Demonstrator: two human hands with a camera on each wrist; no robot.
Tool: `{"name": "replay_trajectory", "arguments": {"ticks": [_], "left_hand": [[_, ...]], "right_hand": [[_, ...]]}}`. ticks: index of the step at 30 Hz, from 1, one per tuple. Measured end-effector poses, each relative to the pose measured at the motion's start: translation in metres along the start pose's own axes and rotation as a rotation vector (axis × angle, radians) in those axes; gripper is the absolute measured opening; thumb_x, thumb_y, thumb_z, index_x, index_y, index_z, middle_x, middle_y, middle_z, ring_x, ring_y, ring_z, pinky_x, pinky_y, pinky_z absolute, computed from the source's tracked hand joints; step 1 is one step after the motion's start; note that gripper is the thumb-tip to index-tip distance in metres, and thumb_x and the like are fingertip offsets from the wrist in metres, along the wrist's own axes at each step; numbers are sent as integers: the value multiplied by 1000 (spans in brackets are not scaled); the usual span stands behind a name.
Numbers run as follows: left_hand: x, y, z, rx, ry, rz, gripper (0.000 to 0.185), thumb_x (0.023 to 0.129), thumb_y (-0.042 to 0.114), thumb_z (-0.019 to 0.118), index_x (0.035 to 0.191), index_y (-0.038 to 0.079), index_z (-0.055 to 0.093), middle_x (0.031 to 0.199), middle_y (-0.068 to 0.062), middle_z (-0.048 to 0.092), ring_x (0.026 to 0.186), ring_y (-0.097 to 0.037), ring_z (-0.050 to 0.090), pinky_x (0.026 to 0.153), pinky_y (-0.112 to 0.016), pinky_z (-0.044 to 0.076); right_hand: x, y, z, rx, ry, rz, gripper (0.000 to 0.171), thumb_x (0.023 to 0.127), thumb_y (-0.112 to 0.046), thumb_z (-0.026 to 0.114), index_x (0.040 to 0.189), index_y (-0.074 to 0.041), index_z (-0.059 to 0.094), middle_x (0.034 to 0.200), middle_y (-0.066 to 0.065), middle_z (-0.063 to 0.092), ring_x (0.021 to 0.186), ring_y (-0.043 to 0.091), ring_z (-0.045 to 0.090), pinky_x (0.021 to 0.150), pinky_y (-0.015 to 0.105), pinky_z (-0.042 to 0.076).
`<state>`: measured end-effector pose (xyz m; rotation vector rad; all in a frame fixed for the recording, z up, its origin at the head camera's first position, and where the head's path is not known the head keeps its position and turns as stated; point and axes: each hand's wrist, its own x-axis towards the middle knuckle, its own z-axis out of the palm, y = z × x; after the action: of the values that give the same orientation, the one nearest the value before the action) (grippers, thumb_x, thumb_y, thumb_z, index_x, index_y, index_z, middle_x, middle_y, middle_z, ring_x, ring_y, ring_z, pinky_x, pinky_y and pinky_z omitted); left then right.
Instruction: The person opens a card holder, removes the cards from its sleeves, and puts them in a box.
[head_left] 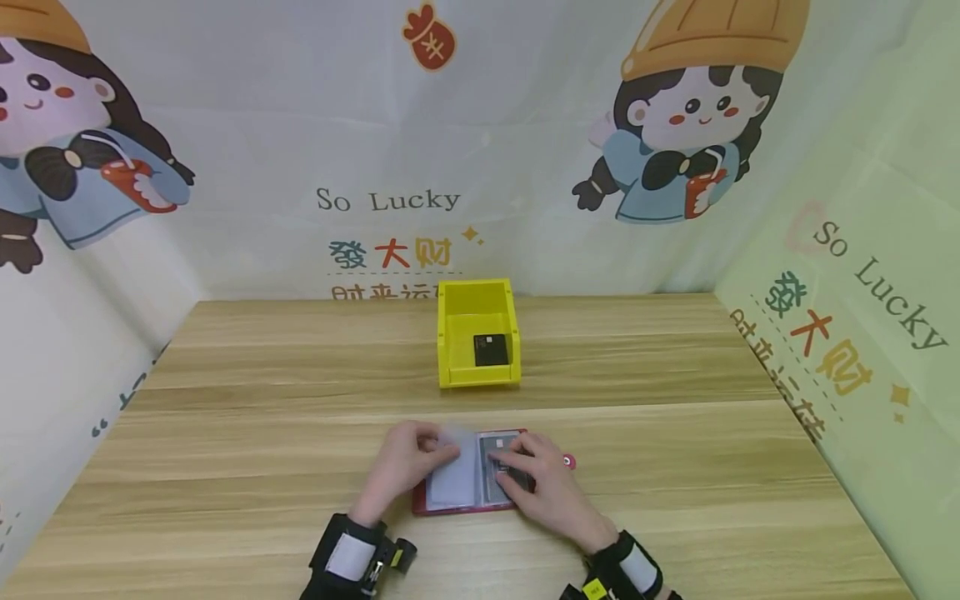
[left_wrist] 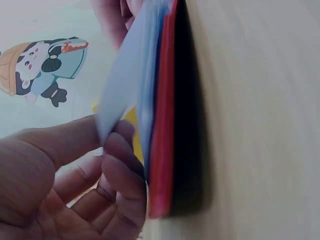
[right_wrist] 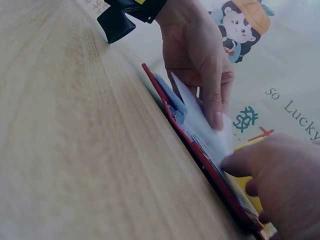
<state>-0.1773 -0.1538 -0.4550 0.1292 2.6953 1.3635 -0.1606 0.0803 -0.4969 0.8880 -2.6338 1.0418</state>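
A small card holder point(head_left: 450, 493) with a red cover lies opened on the table, its clear plastic sleeves spread to both sides. With thumb and fingers my left hand point(head_left: 408, 458) pinches a translucent sleeve point(left_wrist: 120, 85) raised from the left side. My right hand point(head_left: 553, 487) lies over the right side, index finger and thumb stretched onto the page. Under it a dark card point(head_left: 491, 471) shows, greyish through the plastic and black between finger and thumb. The right hand hides the rest of that page. In the right wrist view, an index fingertip point(right_wrist: 232, 165) touches the sleeve.
Behind the holder stands a yellow bin point(head_left: 480, 379) with a black card point(head_left: 491, 350) inside. A round pink snap tab point(head_left: 570, 461) pokes out right of the right hand. Printed cloth point(head_left: 525, 250) hangs behind the wooden table point(head_left: 300, 375).
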Motion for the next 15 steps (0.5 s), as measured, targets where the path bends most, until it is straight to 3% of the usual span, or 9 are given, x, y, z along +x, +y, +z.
{"name": "replay_trajectory", "arguments": {"ticks": [3, 6, 12, 15], "left_hand": [[-2, 1, -2, 15, 44, -60, 29, 82, 12, 81, 105, -1, 70, 68, -2, 56, 61, -12, 49, 54, -24, 38], [-3, 1, -3, 32, 60, -101, 44, 81, 12, 83, 119, -1, 65, 71, -5, 56, 63, -14, 51, 56, -26, 40], [-4, 5, -3, 116, 58, -130, 52, 80, 14, 84, 125, 0, 61, 75, -5, 55, 66, -16, 50, 57, -26, 38], [-6, 8, -1, 170, 70, -98, 47, 81, 12, 83, 122, 1, 63, 76, -5, 53, 69, -16, 48, 59, -26, 36]], "right_hand": [[0, 0, -1, -53, 35, 85, 36, 86, -27, 79, 120, -13, 74, 101, -3, 60, 96, 10, 52, 90, 36, 45], [1, 2, -3, -74, 13, 170, 47, 84, -35, 80, 124, -12, 72, 102, -3, 60, 96, 10, 50, 96, 41, 42], [2, 9, -8, -57, -30, 222, 52, 86, -37, 78, 130, -10, 68, 106, -1, 63, 101, 14, 51, 98, 44, 39], [3, 13, -11, -57, -20, 220, 52, 85, -34, 79, 129, -9, 69, 105, 0, 64, 101, 15, 52, 96, 42, 38]]}}
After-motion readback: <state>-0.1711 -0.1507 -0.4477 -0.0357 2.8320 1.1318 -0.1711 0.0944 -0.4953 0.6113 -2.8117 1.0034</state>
